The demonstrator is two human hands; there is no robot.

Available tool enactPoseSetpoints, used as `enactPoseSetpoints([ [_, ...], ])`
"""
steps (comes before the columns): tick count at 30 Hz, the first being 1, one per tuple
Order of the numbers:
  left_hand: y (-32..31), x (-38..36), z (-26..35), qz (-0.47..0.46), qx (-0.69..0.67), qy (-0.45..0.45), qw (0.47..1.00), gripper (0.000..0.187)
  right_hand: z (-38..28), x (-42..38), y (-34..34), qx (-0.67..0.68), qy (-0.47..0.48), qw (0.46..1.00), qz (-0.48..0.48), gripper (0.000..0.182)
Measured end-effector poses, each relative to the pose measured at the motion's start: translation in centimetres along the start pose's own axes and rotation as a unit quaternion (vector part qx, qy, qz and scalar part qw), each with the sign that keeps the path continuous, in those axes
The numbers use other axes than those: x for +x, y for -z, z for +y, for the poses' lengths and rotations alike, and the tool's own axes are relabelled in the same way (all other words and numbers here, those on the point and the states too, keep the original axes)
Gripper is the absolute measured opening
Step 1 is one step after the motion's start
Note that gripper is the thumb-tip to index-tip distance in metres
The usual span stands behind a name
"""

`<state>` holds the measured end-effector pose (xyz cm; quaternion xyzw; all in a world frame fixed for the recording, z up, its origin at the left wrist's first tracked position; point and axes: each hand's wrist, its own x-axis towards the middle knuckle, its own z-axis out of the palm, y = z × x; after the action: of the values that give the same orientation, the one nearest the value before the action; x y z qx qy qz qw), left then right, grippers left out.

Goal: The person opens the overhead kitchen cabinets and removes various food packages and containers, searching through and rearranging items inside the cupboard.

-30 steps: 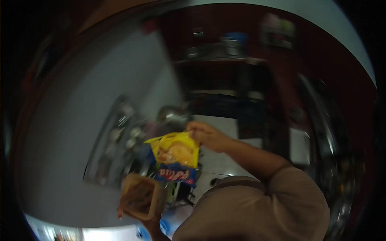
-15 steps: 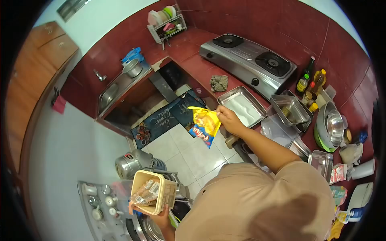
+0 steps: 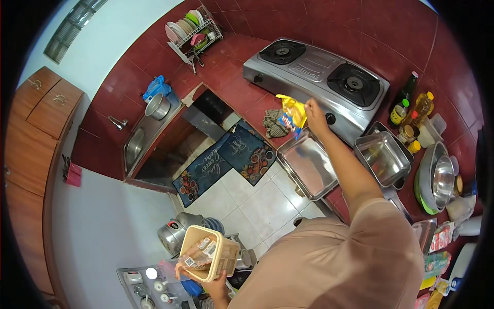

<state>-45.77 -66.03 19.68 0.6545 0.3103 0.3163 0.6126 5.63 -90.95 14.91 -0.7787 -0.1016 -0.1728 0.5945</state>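
My right hand pinches the edge of a yellow and blue packet, which hangs in front of the stove near a crumpled cloth. Just below the packet lies a shallow metal tray on the red counter. At the lower left, my left hand grips a cream plastic tub from below. Inside the tub are clear packages with brownish contents and white labels.
A two-burner stove stands on the red counter. To its right are bottles, stacked metal trays and bowls. The sink, a pot and a dish rack are at the left.
My right hand has moved the packet up and right, from over the floor to above the counter edge by the cloth. The view has shifted, and my left hand still holds the tub.
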Motion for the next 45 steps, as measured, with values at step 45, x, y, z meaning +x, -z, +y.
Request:
enactPoseSetpoints([
  [45,-1.0,-0.6,7.7,-0.014,0.091,-0.149,0.985,0.125,-28.1,-13.6,-11.7,0.195,0.33,0.75,-0.538,0.02],
])
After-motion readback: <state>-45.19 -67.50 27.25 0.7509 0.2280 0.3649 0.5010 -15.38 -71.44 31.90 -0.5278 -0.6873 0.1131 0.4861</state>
